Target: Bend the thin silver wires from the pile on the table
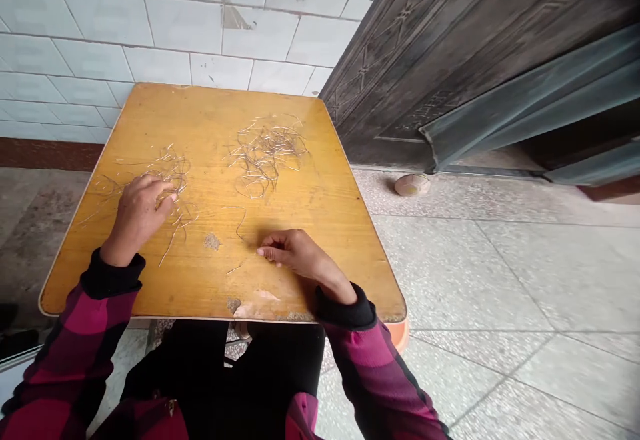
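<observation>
My left hand (143,210) is over a loose tangle of thin metal wires (175,167) on the left side of the wooden table. Its fingers are bent, with a small gap between thumb and forefinger, and I make out no wire held there. Closer to the front edge, my right hand (290,251) pinches a thin bent wire (240,265) between thumb and fingertips. A curved length of wire (243,217) lies just beyond those fingertips; whether it joins the pinched one I cannot tell. A second, denser tangle of wires (270,150) rests farther back, right of centre.
The yellow-brown tabletop (320,207) has worn, chipped patches near its front edge. Behind it stands a white tiled wall (155,20). To the right are a dark carved door (400,47), a grey-green curtain (500,120) and a roundish pale object (413,185) on the floor.
</observation>
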### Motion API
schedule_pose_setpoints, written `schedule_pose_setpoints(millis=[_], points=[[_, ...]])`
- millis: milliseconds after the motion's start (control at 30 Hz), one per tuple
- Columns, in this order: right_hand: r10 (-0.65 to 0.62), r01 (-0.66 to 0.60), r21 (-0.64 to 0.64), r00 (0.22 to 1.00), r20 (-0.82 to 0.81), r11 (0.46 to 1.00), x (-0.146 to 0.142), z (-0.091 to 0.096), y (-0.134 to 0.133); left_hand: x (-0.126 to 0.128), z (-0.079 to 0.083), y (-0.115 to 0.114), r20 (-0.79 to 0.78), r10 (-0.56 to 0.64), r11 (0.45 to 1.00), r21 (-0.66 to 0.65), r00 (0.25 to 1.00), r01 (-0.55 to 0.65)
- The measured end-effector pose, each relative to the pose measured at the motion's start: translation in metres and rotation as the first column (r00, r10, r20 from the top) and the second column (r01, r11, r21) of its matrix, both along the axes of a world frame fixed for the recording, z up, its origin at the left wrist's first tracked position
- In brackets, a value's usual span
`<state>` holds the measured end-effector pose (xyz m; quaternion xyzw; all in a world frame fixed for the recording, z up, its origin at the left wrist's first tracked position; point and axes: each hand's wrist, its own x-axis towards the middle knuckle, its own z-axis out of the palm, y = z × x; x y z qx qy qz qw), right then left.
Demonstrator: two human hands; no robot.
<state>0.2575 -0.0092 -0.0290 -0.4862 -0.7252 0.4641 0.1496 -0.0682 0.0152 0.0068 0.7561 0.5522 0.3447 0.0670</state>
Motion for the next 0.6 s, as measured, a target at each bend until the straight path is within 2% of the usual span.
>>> schedule_pose_setpoints(millis=[67,167,267,367,467,600], points=[[-0.005,0.005,0.005,1.0,0.012,1.0,-0.005,-0.002,-0.003,-0.002,0.006,-0.002,0.011,0.007,0.997,-0.07,1.0,-0.006],[-0.029,0.026,0.048,0.998,0.05,0.999,-0.012,-0.002,-0.004,0.002,0.008,-0.005,-0.014,-0.072,0.975,-0.211,0.997,0.067],[-0.036,0.029,0.075,0.995,0.094,0.997,-0.017,-0.001,-0.002,0.012,0.003,-0.009,-0.134,-0.152,0.954,-0.278,0.979,0.11],[-0.036,0.022,0.104,0.99,0.134,0.994,-0.02,0.003,0.001,0.025,-0.007,-0.014,-0.333,-0.183,0.966,-0.236,0.925,0.106],[-0.028,0.004,0.129,0.982,0.188,0.992,-0.025,0.008,0.004,0.034,-0.015,-0.017,-0.487,-0.154,0.983,-0.162,0.86,0.085],[-0.007,-0.049,0.162,0.946,0.326,0.986,-0.034,0.015,0.005,0.034,-0.019,-0.015,-0.527,-0.079,0.996,-0.075,0.846,0.046]])
